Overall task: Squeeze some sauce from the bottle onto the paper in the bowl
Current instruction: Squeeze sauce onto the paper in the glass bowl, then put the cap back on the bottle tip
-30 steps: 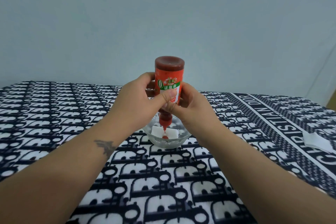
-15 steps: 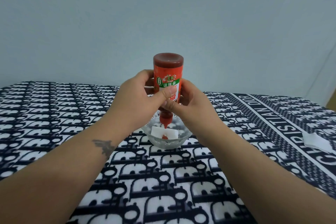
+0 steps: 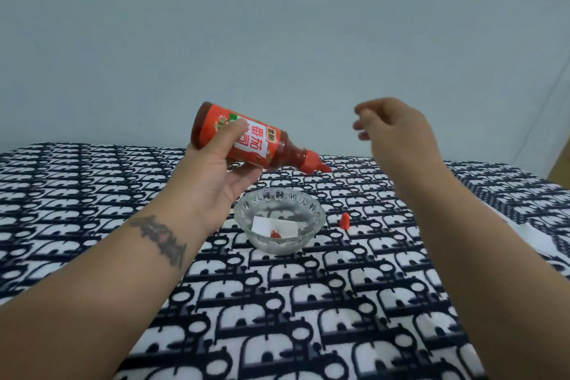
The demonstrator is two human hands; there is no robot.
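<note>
My left hand grips the red sauce bottle, which lies nearly level above and behind the bowl, its nozzle pointing right. The clear glass bowl sits on the patterned cloth with a white paper inside, and a small red blob of sauce lies on that paper. My right hand hovers empty to the right of the bottle, fingers loosely curled and apart. A small red cap stands on the cloth just right of the bowl.
A black-and-white patterned cloth covers the table. A white folded paper lies at the right edge, partly hidden by my right forearm. A plain pale wall rises behind the table.
The bottle was upside down over the bowl in both hands. Now my left hand alone has tilted it up and to the left, and my right hand has let go and moved right.
</note>
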